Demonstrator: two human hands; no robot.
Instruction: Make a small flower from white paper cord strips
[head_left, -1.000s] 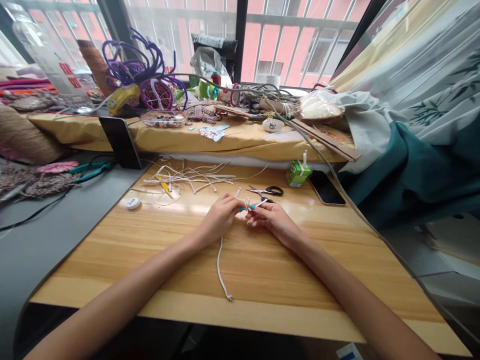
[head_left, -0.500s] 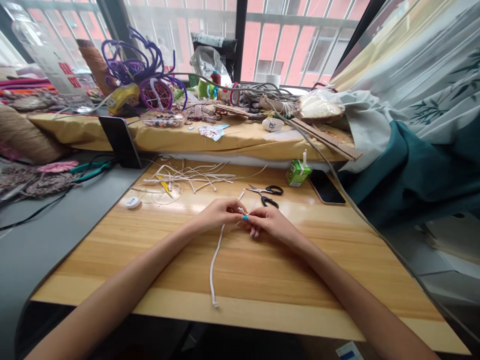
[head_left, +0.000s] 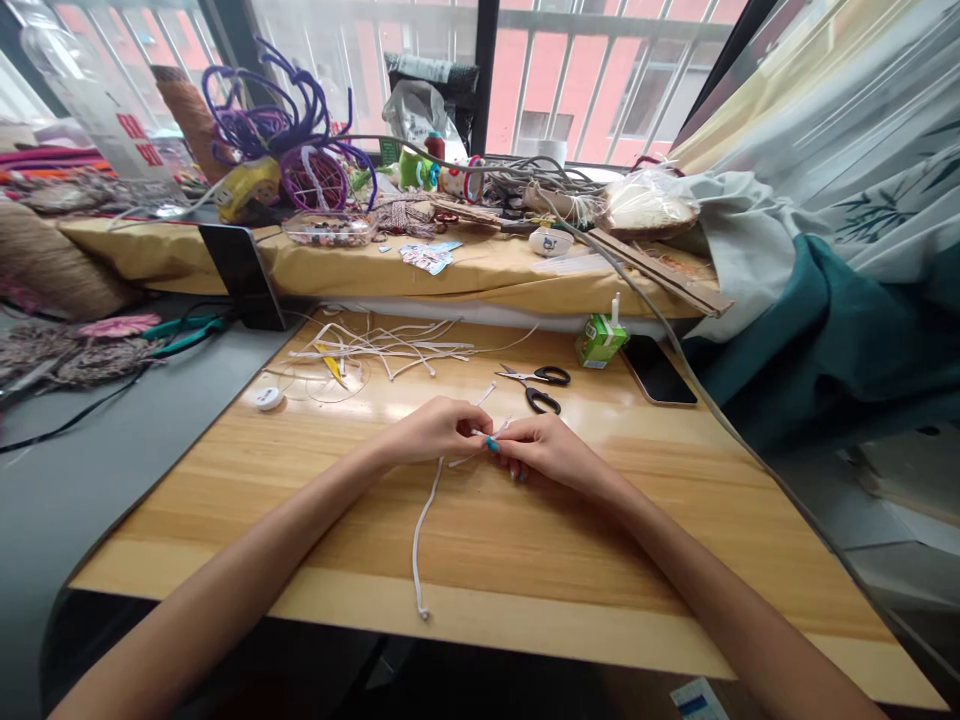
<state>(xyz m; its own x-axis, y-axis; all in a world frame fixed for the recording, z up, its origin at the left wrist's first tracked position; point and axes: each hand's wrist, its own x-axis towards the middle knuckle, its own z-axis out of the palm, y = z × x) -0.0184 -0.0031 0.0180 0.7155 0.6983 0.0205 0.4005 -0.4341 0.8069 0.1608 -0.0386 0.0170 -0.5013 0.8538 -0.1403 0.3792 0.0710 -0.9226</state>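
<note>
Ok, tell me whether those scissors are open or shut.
Shut, it seems: the scissors lie flat on the table, blades together in one point, beyond both hands.

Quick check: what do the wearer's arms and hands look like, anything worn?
Both forearms are bare, with no sleeves in view. No gloves, watch or bracelets show. The right hand has turquoise-painted nails; nails on the left hand are not visible.

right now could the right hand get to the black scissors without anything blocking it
Probably yes. The scissors lie flat on the wooden table just beyond the right hand, with bare tabletop between them. But that hand and the left hand are both pinching the white cord, so it would have to let go first.
</note>
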